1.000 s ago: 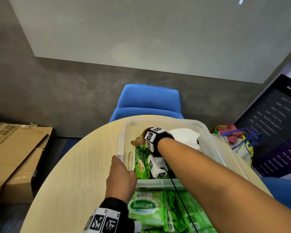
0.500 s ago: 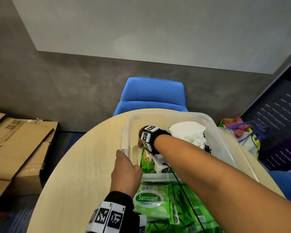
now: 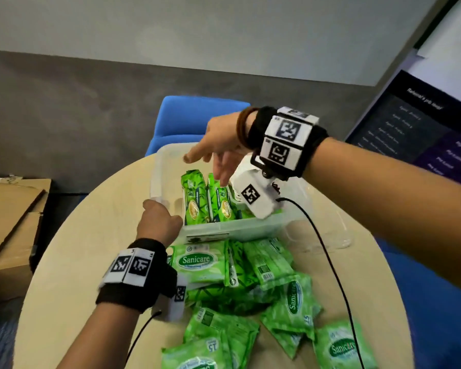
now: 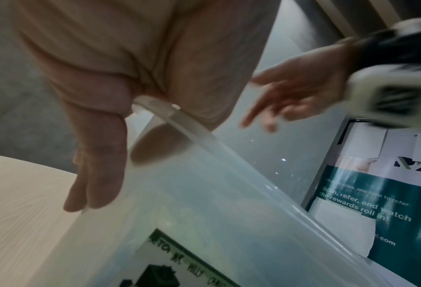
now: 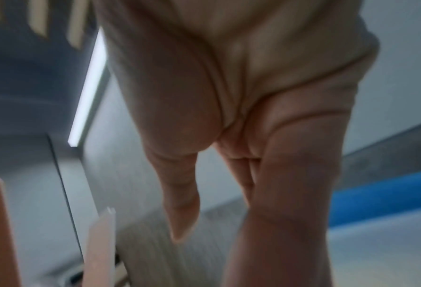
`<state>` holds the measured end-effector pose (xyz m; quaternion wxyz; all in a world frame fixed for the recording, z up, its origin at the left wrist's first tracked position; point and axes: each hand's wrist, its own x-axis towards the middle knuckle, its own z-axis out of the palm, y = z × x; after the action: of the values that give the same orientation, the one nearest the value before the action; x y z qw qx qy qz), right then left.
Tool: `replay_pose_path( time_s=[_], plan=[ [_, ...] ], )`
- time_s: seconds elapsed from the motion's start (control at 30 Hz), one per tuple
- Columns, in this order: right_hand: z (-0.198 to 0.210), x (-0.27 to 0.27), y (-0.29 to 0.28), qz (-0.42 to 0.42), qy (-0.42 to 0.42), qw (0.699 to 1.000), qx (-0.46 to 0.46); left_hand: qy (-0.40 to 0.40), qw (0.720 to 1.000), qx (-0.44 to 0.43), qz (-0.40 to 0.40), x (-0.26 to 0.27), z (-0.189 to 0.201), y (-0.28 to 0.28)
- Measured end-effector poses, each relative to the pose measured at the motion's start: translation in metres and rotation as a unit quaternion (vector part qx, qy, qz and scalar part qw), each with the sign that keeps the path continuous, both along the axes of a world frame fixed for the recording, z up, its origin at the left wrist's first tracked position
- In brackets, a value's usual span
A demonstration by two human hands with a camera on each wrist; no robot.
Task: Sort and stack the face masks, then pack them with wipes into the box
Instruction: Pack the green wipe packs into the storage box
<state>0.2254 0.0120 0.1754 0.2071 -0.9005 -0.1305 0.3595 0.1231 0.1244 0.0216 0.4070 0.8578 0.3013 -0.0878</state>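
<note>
A clear plastic box [image 3: 224,231] stands at the far side of the round table. Two green wipes packs [image 3: 196,203] stand on edge inside it at the left. A bit of white mask [image 3: 242,168] shows behind my right wrist camera. My left hand [image 3: 157,222] grips the box's near left corner; the left wrist view shows the thumb inside the rim [image 4: 192,134] and the fingers [image 4: 93,184] down the outside wall. Above the box, my right hand [image 3: 216,153] hovers with fingers spread and nothing in it. A pile of several green wipes packs [image 3: 253,283] lies in front of the box.
A clear lid [image 3: 330,233] lies to the right of the box. A blue chair [image 3: 194,118] stands behind the table. Cardboard boxes [image 3: 8,222] sit on the floor at the left, and a dark banner [image 3: 423,123] stands at the right. My wrist camera's cable [image 3: 328,257] crosses the wipes pile.
My right hand has come up out of the box empty, leaving the wipes packs standing inside. My left hand has stayed on the box's corner.
</note>
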Motion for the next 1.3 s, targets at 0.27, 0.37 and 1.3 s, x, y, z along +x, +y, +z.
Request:
replay_pose_path(
  time_s=[0.27, 0.37, 1.3],
  plan=[
    [0.016, -0.094, -0.191, -0.128, 0.001, 0.988, 0.082, -0.017, 0.998, -0.034, 0.041, -0.003, -0.012, 0.006],
    [-0.038, -0.126, -0.265, -0.223, 0.04, 0.971, 0.075, -0.039, 0.992, -0.111, 0.052, -0.015, -0.015, 0.012],
    [-0.292, -0.263, -0.344, -0.277, 0.031, 0.959, 0.048, 0.003, 0.994, -0.11, 0.008, -0.267, -0.123, -0.18]
  ],
)
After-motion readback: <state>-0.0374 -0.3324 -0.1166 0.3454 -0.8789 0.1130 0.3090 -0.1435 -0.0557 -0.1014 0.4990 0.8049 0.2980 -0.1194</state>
